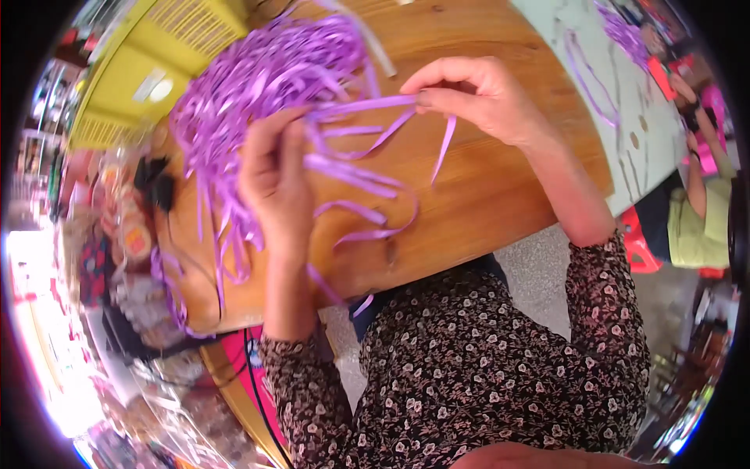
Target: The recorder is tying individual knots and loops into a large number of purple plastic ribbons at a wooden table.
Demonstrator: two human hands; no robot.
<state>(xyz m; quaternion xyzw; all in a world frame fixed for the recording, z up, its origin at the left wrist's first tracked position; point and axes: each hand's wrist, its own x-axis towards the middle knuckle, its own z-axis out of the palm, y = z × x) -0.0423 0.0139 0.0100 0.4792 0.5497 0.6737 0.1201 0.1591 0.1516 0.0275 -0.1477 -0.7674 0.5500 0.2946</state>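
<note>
A purple ribbon (367, 105) runs nearly level between my two hands above the wooden table. My right hand (486, 100) pinches it between thumb and fingertips, and a short loose end hangs below that pinch. My left hand (273, 176) is closed on the ribbon's other side, its fingers slightly blurred. Behind and around the left hand lies a large tangled heap of purple ribbons (269, 66). Several loose strands (351, 176) spread rightward from it under my hands, one curling near the table's front edge.
A yellow plastic crate (144, 70) stands behind the heap at far left. Packaged goods (129, 227) and a dark cable lie along the left side. At right, a marble-patterned table (641, 156) adjoins the wooden table (508, 203); another person (707, 211) works there near more purple ribbon.
</note>
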